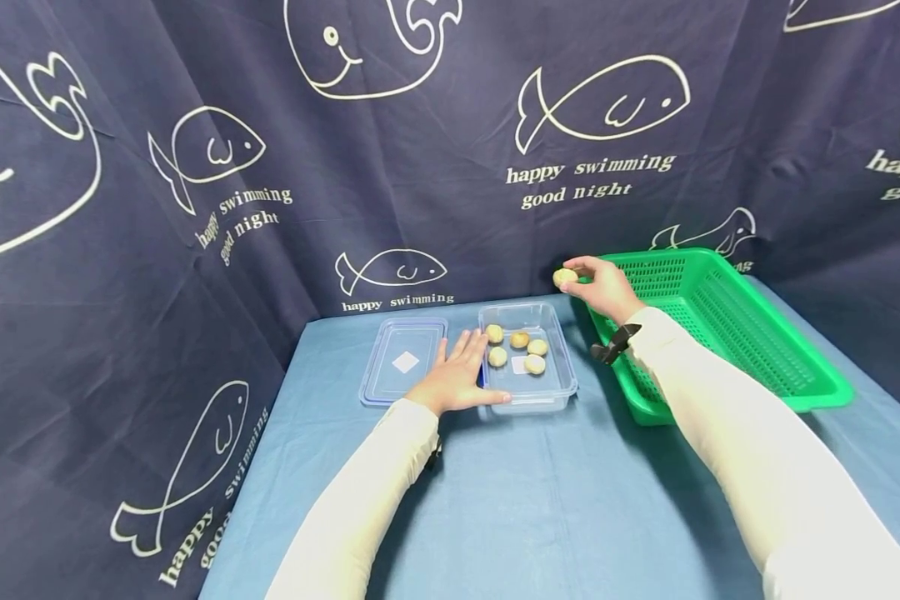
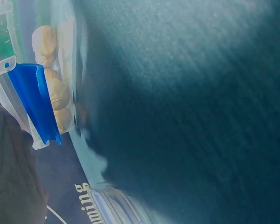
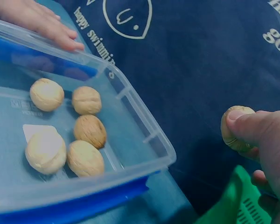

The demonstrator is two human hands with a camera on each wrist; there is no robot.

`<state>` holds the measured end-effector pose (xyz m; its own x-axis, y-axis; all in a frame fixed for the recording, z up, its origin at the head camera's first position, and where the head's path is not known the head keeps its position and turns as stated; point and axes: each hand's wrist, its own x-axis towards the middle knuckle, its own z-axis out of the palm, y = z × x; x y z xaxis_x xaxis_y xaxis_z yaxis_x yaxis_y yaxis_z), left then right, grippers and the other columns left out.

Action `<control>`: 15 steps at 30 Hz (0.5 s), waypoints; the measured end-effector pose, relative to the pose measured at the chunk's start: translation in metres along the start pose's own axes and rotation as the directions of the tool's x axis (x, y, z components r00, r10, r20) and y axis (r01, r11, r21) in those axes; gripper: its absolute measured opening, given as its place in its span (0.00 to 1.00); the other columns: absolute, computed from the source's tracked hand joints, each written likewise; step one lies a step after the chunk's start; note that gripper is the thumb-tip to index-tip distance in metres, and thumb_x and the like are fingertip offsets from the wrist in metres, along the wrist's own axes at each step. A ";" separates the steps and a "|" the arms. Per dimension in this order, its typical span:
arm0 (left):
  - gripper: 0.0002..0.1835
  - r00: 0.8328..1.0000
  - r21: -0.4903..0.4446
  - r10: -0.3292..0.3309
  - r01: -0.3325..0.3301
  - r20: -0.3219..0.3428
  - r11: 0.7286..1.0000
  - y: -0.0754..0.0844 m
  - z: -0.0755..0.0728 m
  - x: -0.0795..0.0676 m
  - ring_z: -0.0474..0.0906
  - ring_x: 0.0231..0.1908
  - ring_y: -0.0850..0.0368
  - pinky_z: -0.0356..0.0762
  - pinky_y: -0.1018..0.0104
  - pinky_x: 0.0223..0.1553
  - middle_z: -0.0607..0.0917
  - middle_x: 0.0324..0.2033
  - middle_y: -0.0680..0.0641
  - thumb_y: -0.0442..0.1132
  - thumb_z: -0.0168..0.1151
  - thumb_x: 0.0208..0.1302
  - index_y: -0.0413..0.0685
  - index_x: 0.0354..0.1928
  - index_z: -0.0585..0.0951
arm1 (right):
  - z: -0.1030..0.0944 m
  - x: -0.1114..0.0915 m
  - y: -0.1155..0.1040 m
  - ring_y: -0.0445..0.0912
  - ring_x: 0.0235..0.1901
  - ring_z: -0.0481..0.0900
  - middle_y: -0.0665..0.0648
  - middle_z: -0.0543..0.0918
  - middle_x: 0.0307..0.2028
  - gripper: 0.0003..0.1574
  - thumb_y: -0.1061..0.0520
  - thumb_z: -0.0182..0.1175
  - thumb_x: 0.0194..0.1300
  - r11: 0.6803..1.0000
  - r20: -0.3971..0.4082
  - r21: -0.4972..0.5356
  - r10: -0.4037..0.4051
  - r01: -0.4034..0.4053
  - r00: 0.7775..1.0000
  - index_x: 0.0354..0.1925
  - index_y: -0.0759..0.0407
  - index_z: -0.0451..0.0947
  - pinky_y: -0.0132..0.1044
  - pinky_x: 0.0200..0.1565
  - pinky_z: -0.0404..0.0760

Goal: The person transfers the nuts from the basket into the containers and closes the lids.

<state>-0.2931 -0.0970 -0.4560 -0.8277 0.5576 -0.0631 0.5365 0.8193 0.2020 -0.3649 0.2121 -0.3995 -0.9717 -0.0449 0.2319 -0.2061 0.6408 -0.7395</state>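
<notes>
Between thumb and fingers my right hand (image 1: 603, 287) pinches a walnut (image 1: 565, 277) beside the basket's back left corner. The right wrist view shows this walnut (image 3: 236, 128) raised above the table. A clear plastic container (image 1: 528, 402) with blue side clips (image 2: 35, 100) holds several walnuts (image 3: 89, 131) on its bottom. My left hand (image 1: 456, 379) rests on the container's left rim, its fingers straight and the thumb stretched along the front side. In the right wrist view, the left fingers (image 3: 51, 28) lie on the rim.
A green perforated basket (image 1: 776, 333) stands on the right of the blue-covered table (image 1: 510, 500). Left of the container lies its clear lid (image 1: 390, 354) with a blue seal. A dark curtain (image 1: 435, 183) with printed fish hangs behind and at the left.
</notes>
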 end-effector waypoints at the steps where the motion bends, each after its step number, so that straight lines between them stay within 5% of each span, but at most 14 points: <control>1: 0.65 1.000 0.002 -0.001 0.001 0.003 1.000 0.000 0.001 0.001 0.35 0.80 0.47 0.31 0.37 0.74 0.43 0.81 0.44 0.81 0.52 0.55 0.45 0.81 0.43 | 0.002 0.000 -0.002 0.62 0.62 0.74 0.68 0.78 0.61 0.28 0.55 0.67 0.68 1.000 0.002 0.003 -0.001 0.001 1.000 0.63 0.62 0.76 0.56 0.57 0.74; 15: 0.67 0.999 -0.025 -0.024 0.025 0.024 0.999 -0.007 0.008 0.008 0.31 0.79 0.51 0.26 0.41 0.74 0.40 0.81 0.48 0.83 0.52 0.52 0.48 0.82 0.41 | 0.036 0.002 -0.023 0.59 0.56 0.78 0.66 0.82 0.54 0.28 0.55 0.68 0.67 0.999 0.052 0.042 -0.022 0.020 0.998 0.62 0.61 0.77 0.53 0.54 0.76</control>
<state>-0.3018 -0.0969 -0.4655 -0.8362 0.5408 -0.0917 0.5116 0.8293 0.2248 -0.3660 0.1694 -0.4047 -0.9716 -0.0993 0.2149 -0.2303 0.6071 -0.7605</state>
